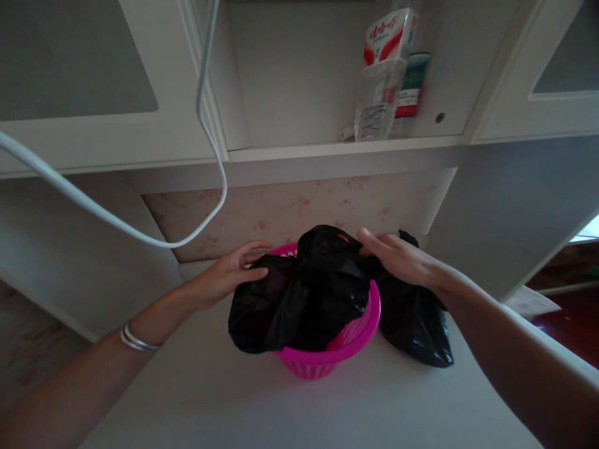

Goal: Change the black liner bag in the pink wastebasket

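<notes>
A black plastic bag [322,293] lies bunched over a bright pink plastic basket [362,340], hanging over part of its rim and hiding most of the inside. My left hand [229,271] is at the bag's left edge, thumb resting against the plastic and the fingers stretched apart from it near the basket's far rim. On the other side, my right hand [402,257] is closed on the bag's upper right part, its fingertips partly hidden. A second, filled-looking black bag [416,321] sits to the right of the basket, partly under my right forearm.
The basket stands on a white surface [299,411] beneath a shelf. On the shelf are a clear plastic bottle [381,93] and a green-and-red container [412,87]. A white cable [116,221] hangs across the upper left. Cabinet panels [519,206] bound the sides.
</notes>
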`<action>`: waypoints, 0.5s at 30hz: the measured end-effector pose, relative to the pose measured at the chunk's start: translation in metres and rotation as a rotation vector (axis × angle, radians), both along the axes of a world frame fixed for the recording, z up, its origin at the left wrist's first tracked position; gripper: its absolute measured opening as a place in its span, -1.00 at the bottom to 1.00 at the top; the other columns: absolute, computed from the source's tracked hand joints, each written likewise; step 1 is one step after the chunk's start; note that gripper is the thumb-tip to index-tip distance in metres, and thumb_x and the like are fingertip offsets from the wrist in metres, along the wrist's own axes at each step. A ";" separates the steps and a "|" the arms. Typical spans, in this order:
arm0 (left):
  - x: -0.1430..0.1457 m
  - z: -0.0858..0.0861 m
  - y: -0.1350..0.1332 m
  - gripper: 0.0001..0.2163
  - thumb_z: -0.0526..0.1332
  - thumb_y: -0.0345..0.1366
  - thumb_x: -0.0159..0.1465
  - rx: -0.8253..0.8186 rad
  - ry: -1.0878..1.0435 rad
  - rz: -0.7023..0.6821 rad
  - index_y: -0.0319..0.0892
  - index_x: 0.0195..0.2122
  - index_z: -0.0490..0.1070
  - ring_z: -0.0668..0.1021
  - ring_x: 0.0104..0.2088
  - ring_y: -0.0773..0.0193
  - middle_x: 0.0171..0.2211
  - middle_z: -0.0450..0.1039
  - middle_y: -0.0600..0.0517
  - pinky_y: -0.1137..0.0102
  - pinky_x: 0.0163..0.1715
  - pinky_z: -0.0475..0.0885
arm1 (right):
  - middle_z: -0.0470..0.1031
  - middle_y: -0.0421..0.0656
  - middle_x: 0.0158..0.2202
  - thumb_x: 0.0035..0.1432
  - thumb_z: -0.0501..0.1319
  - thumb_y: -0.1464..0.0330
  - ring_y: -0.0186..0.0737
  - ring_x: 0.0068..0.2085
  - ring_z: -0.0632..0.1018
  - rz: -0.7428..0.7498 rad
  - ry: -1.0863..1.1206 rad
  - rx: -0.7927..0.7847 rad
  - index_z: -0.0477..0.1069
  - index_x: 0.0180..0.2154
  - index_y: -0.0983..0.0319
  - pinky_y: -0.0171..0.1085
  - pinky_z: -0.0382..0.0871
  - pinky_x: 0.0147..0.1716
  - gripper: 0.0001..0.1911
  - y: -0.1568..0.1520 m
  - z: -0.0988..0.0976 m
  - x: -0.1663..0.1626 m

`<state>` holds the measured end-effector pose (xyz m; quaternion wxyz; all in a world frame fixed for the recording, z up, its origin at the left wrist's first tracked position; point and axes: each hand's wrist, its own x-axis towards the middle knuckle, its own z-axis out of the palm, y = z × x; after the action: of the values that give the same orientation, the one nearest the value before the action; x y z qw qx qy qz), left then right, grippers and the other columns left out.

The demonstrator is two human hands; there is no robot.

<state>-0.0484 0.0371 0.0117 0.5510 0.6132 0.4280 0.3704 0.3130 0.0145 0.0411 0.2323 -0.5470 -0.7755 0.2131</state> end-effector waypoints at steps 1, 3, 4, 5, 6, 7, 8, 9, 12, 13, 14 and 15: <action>0.003 -0.001 -0.001 -0.59 0.53 -0.17 0.09 0.021 0.020 -0.017 0.01 -0.02 0.63 0.69 -0.08 0.03 -0.04 0.68 -0.08 0.15 0.01 0.55 | 0.61 -0.09 -0.39 0.39 -0.01 -0.06 -0.04 -0.30 0.61 -0.017 -0.041 0.018 0.60 -0.44 0.20 -0.13 0.49 -0.27 -0.36 0.003 -0.004 -0.007; 0.005 -0.001 0.000 -0.75 0.50 -0.15 0.10 0.105 0.081 0.032 -0.02 -0.18 0.69 0.66 0.00 -0.07 -0.05 0.68 -0.08 0.01 0.18 0.45 | 0.61 -0.12 -0.36 0.29 0.19 0.17 -0.08 -0.29 0.61 0.046 -0.144 0.079 0.61 -0.40 0.19 -0.17 0.47 -0.24 -0.67 0.009 -0.006 -0.016; 0.003 0.000 0.001 -0.76 0.49 -0.14 0.10 0.169 0.115 0.096 0.00 -0.19 0.70 0.62 0.10 -0.12 0.01 0.66 -0.08 -0.03 0.28 0.34 | 0.62 -0.14 -0.30 0.20 0.26 0.29 -0.09 -0.24 0.62 0.086 -0.180 0.119 0.63 -0.32 0.18 -0.19 0.47 -0.18 -0.83 0.011 -0.005 -0.018; 0.001 0.001 0.001 -0.71 0.51 -0.15 0.07 0.242 0.147 0.168 0.02 -0.15 0.70 0.53 0.22 -0.14 0.11 0.61 -0.08 -0.03 0.36 0.20 | 0.62 -0.14 -0.23 0.11 0.30 0.37 -0.09 -0.19 0.62 0.113 -0.202 0.158 0.64 -0.23 0.16 -0.19 0.47 -0.12 -0.82 0.013 -0.004 -0.017; -0.002 0.002 0.001 -0.62 0.53 -0.17 0.03 0.313 0.176 0.232 0.04 -0.08 0.69 0.42 0.33 -0.14 0.23 0.52 -0.06 0.01 0.42 0.07 | 0.61 -0.12 -0.15 0.05 0.34 0.39 -0.08 -0.14 0.62 0.124 -0.213 0.189 0.63 -0.12 0.15 -0.18 0.48 -0.05 -0.70 0.013 -0.001 -0.014; -0.005 0.003 0.001 -0.51 0.56 -0.18 0.00 0.367 0.205 0.270 0.05 0.01 0.65 0.31 0.40 -0.14 0.32 0.41 -0.05 0.05 0.45 -0.01 | 0.58 -0.10 -0.06 0.01 0.39 0.36 -0.04 -0.07 0.62 0.133 -0.221 0.207 0.60 -0.01 0.15 -0.15 0.48 0.00 -0.57 0.013 0.001 -0.010; -0.008 0.003 0.000 -0.39 0.58 -0.18 -0.02 0.392 0.234 0.270 0.05 0.11 0.60 0.25 0.44 -0.13 0.39 0.31 -0.04 0.08 0.45 -0.03 | 0.54 -0.06 0.03 -0.04 0.45 0.30 0.00 -0.01 0.60 0.151 -0.233 0.209 0.54 0.09 0.15 -0.12 0.48 0.05 -0.41 0.012 0.003 -0.007; -0.011 0.003 -0.002 -0.28 0.58 -0.17 -0.02 0.391 0.261 0.233 0.04 0.21 0.52 0.23 0.45 -0.13 0.43 0.24 -0.04 0.10 0.45 0.01 | 0.48 -0.02 0.11 -0.11 0.51 0.22 0.06 0.04 0.58 0.173 -0.249 0.199 0.47 0.19 0.16 -0.08 0.48 0.09 -0.23 0.012 0.003 -0.004; -0.015 -0.004 -0.007 -0.08 0.59 -0.14 -0.03 0.311 0.360 0.041 0.02 0.38 0.31 0.26 0.43 -0.15 0.47 0.14 -0.08 0.11 0.40 0.17 | 0.39 0.06 0.20 -0.27 0.59 0.16 0.12 0.06 0.58 0.241 -0.316 0.137 0.33 0.31 0.19 -0.04 0.51 0.11 0.08 0.011 -0.005 -0.005; -0.016 -0.007 -0.009 -0.06 0.60 -0.14 -0.05 0.286 0.398 -0.008 0.00 0.38 0.31 0.26 0.43 -0.16 0.47 0.14 -0.10 0.10 0.39 0.19 | 0.40 0.06 0.18 -0.27 0.59 0.19 0.10 0.02 0.60 0.264 -0.344 0.121 0.34 0.30 0.20 -0.05 0.53 0.09 0.06 0.011 -0.010 -0.008; -0.016 -0.009 -0.010 -0.07 0.61 -0.16 -0.07 0.269 0.425 -0.039 -0.01 0.36 0.33 0.26 0.43 -0.17 0.47 0.15 -0.11 0.09 0.38 0.21 | 0.43 0.06 0.15 -0.25 0.59 0.21 0.07 -0.02 0.61 0.290 -0.369 0.113 0.38 0.28 0.20 -0.07 0.55 0.06 0.01 0.013 -0.015 -0.012; -0.016 -0.011 -0.011 -0.09 0.61 -0.18 -0.08 0.253 0.435 -0.059 -0.02 0.34 0.37 0.28 0.42 -0.16 0.46 0.18 -0.11 0.09 0.37 0.23 | 0.46 0.04 0.11 -0.24 0.58 0.23 0.04 -0.06 0.62 0.317 -0.391 0.113 0.42 0.24 0.20 -0.08 0.56 0.02 -0.05 0.014 -0.020 -0.016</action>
<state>-0.0648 0.0258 0.0007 0.3756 0.7547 0.4686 0.2640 0.2974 0.0284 0.0215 0.0720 -0.4356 -0.8924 0.0934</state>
